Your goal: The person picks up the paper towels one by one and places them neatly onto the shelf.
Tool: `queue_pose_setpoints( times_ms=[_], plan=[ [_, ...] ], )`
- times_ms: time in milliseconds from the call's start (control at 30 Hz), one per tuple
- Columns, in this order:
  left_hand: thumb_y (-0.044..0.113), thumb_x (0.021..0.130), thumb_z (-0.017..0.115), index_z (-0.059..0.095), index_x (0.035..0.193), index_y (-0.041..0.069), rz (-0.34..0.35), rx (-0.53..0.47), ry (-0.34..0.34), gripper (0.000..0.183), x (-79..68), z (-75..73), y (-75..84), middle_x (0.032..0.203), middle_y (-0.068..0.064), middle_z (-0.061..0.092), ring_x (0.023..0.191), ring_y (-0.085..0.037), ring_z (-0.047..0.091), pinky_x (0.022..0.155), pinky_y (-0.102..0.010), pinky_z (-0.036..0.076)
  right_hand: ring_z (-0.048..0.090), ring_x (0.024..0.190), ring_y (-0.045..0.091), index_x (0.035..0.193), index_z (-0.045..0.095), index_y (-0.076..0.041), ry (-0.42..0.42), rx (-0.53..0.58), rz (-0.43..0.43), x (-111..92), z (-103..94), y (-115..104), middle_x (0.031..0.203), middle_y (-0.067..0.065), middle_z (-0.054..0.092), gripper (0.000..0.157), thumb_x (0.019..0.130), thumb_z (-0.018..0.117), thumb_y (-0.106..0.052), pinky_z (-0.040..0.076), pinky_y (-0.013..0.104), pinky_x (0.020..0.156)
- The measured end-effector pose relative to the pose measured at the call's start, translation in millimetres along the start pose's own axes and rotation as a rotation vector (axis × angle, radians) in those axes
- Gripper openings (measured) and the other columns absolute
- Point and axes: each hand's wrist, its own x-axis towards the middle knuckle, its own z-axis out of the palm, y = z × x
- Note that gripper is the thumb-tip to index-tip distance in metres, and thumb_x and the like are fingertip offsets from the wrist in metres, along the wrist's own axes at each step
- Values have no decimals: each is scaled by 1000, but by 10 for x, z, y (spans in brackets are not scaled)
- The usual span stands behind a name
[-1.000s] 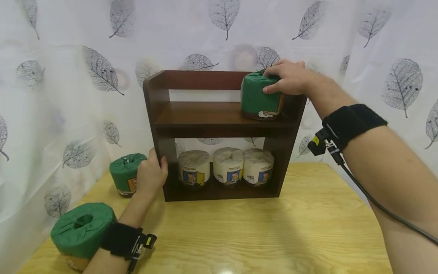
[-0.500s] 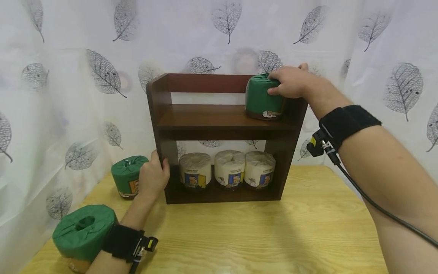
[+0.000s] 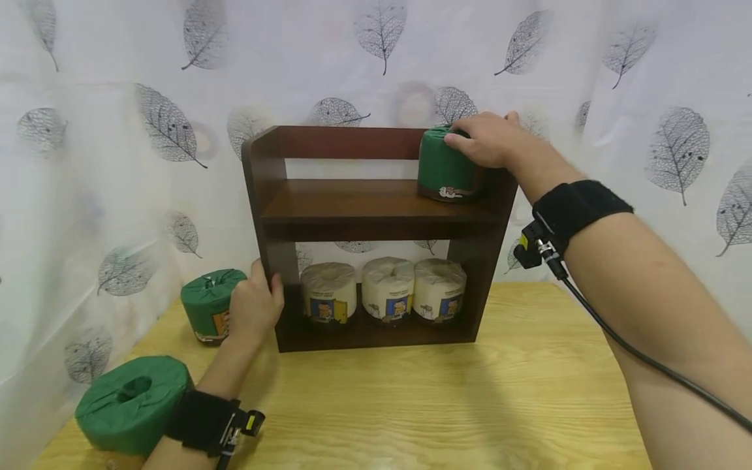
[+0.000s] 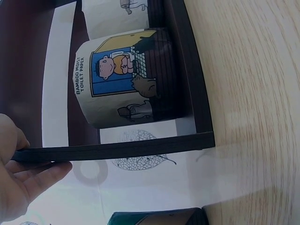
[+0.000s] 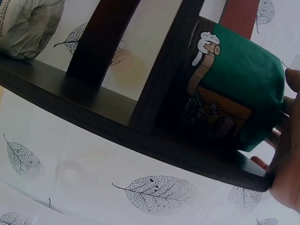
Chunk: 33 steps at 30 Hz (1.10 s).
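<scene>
A dark brown two-tier wooden shelf (image 3: 346, 198) stands on the table. My left hand (image 3: 255, 305) grips its left side panel low down; in the left wrist view the thumb lies inside the panel and the fingers (image 4: 44, 180) outside. On the upper tier, at the right end, sits a green-wrapped toilet roll (image 3: 443, 163) (image 5: 243, 79). My right hand (image 3: 484, 138) holds this roll from above, thumb at its top front edge, other fingers over its top and partly hidden. In the right wrist view that hand (image 5: 288, 154) is also right at the side panel's edge.
White-wrapped toilet rolls (image 3: 329, 295) stand in a row on the lower tier. Two more green rolls are on the table at left, one (image 3: 205, 307) beside the shelf, another (image 3: 135, 405) nearer by my left forearm. A leaf-print curtain (image 3: 329, 59) hangs behind.
The green roll has shifted slightly right and back on the upper tier. My right thumb has moved from its front up to the top edge. The left hand keeps its grip.
</scene>
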Motion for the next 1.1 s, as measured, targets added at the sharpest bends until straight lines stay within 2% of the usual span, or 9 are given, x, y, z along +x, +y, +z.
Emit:
queue_pose_setpoints(
  times_ms=[100, 200, 333, 500, 700, 933, 1100],
  plan=[
    [16, 86, 53, 48, 101, -7, 1, -9, -3, 27, -18, -9, -6, 57, -25, 54, 47, -38, 54, 39, -50, 43, 37, 117, 39, 136, 41, -12, 55, 80, -35, -26, -2, 23, 129, 20, 47, 47, 97, 34, -37, 20, 64, 90],
    [17, 87, 52, 48, 100, -7, 0, -7, -8, 27, -26, -12, -12, 57, -26, 54, 48, -39, 55, 39, -50, 43, 38, 117, 40, 134, 43, -9, 55, 98, -70, -64, 7, 84, 129, 22, 46, 43, 95, 41, -27, 24, 62, 95],
    [17, 86, 53, 48, 100, -7, -4, 3, -2, 28, -17, -30, -16, 58, -26, 54, 50, -40, 55, 40, -51, 43, 40, 116, 42, 134, 42, -5, 22, 92, -102, -92, 32, 151, 129, 26, 45, 43, 96, 45, -25, 32, 56, 96],
    [16, 87, 53, 48, 99, -7, -9, -5, -11, 27, -15, -50, -12, 59, -26, 55, 49, -39, 55, 40, -50, 43, 41, 115, 42, 132, 45, -5, 40, 62, -115, -73, 40, 136, 128, 25, 47, 41, 96, 46, -24, 33, 55, 97],
    [16, 87, 53, 48, 101, -8, -9, -18, -10, 28, 7, -53, 15, 60, -26, 55, 50, -39, 56, 41, -51, 44, 44, 111, 40, 131, 45, -6, 53, 18, -62, -53, 33, 87, 126, 24, 48, 40, 96, 45, -24, 35, 57, 93],
    [16, 87, 53, 48, 102, -8, -5, -23, -4, 28, 23, -22, 10, 60, -26, 56, 50, -39, 56, 40, -51, 44, 41, 107, 36, 131, 47, -13, 51, -26, 19, -26, -14, 12, 125, 19, 49, 39, 96, 43, -32, 23, 61, 87],
    [16, 87, 53, 48, 99, -8, -5, -18, 0, 27, 10, -30, 13, 60, -26, 55, 50, -40, 56, 40, -51, 43, 40, 105, 35, 128, 48, -14, 33, -56, 72, 20, -11, -72, 120, 17, 51, 39, 96, 42, -35, 20, 61, 87]
  ],
)
